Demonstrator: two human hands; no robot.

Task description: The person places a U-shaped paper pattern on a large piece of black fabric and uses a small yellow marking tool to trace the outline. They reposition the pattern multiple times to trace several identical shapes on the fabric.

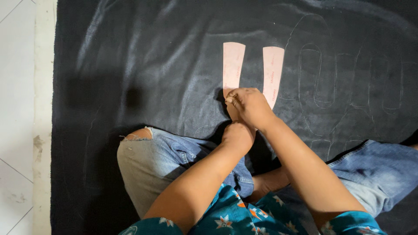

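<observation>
A: Which step is this?

B: Tracing, I'd judge. The left hand (237,137) presses flat on the near end of the pink U-shaped template (252,72); the right hand (248,104) is curled shut, though whether it grips chalk I cannot tell.

A: And next?

B: Steady pressure while following the edge.

A: The template?

B: Flat on the black fabric (130,65), beside chalk outlines (318,74) farther right.

White tile floor (17,109) at left.
</observation>
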